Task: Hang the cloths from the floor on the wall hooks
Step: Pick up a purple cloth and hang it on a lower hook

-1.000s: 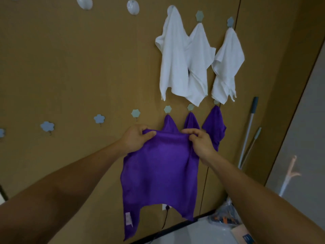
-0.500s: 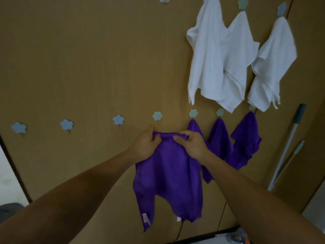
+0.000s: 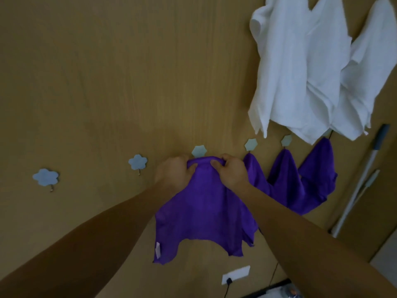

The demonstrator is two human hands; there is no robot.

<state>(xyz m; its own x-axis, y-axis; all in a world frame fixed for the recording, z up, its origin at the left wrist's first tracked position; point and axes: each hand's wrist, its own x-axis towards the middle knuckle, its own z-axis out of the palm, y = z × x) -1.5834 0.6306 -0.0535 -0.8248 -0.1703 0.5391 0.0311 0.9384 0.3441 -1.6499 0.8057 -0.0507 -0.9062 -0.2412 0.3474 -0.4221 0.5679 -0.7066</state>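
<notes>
I hold a purple cloth [image 3: 202, 209] flat against the brown wall. My left hand [image 3: 173, 174] and my right hand [image 3: 231, 172] each pinch its top edge, close together, just under a pale hexagon hook [image 3: 199, 151]. The cloth's top edge touches the bottom of that hook; its metal peg is hidden. To the right, three purple cloths [image 3: 285, 175] hang from the same row of hooks. Above them hang white cloths [image 3: 300, 67].
Two blue flower-shaped hooks [image 3: 138, 161] [image 3: 45, 177] sit bare on the wall to the left. A mop handle [image 3: 361, 179] leans in the right corner. A white wall socket [image 3: 235, 274] with a black plug sits low, below the cloth.
My hands have carried the purple cloth up to the hexagon hook, and they have drawn closer together. The camera has moved nearer the wall and turned left.
</notes>
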